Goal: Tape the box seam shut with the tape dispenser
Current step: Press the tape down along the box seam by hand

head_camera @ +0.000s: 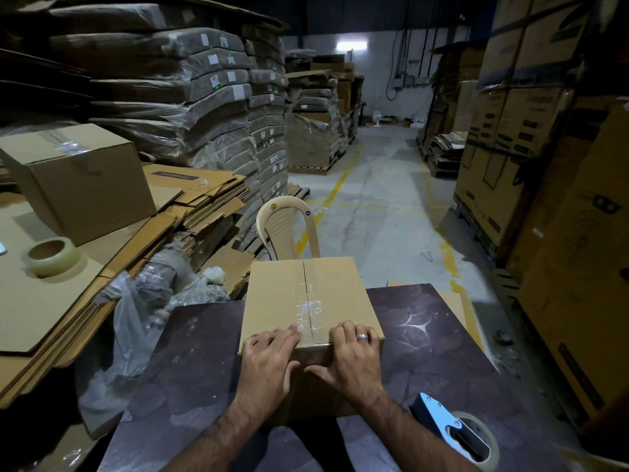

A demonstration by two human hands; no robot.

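Both of your hands are on the brown corrugated cardboard box [311, 301], which sits on the dark marbled table [425, 338] right in front of you, its far end overhanging the table's edge. Your left hand [269, 359] lies flat with fingers spread over the near top edge, fingertips just touching the crinkled clear tape [308, 310] already stuck across the centre seam [305, 277]. Your right hand [354, 356], ring showing, mirrors it on the other flap, thumb pressed against the near face. Neither hand grasps anything; they're open and pressing down.

That tape covers only the near part of the seam. Farther back the two flaps meet with a bare dark line between them, so I'd judge the sealing partly done.

Your blue-handled tape dispenser [452, 427], with its clear roll, rests on the table by your right forearm, untouched. Take it by the handle, not the toothed end.

Expect the box to feel light and fairly stiff at the edges, but the flaps will likely give under pressure near the middle. It could slide on that smooth tabletop, so brace a side wall while you pull tape. A spare roll of clear tape [51, 257] sits well apart on the flattened cardboard at your left.
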